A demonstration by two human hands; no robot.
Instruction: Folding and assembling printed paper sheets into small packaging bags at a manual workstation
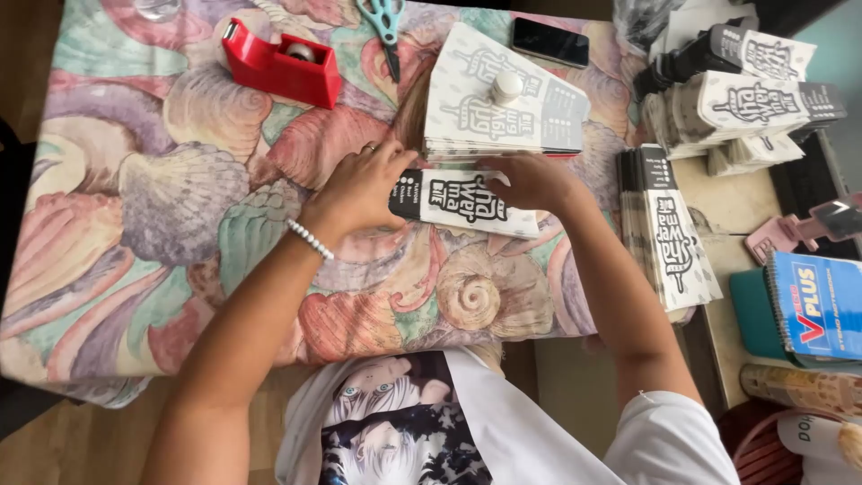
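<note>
A small white carton (pixel 467 203) with black lettering and a black end lies on the shell-patterned tablecloth (pixel 162 198). My left hand (pixel 359 186), with a ring and a pearl bracelet, grips its black left end. My right hand (pixel 532 182) presses on its upper right edge. Just beyond the carton sits a stack of flat unfolded cartons (pixel 503 101) with a small white glue stick (pixel 506 87) standing on top.
A red tape dispenser (pixel 280 63) and teal scissors (pixel 386 25) lie at the far side, with a black phone (pixel 550 41) beside them. Folded cartons (pixel 669 229) are stacked to the right, more (pixel 745 99) piled behind. A blue spiral notebook (pixel 817 305) lies at far right.
</note>
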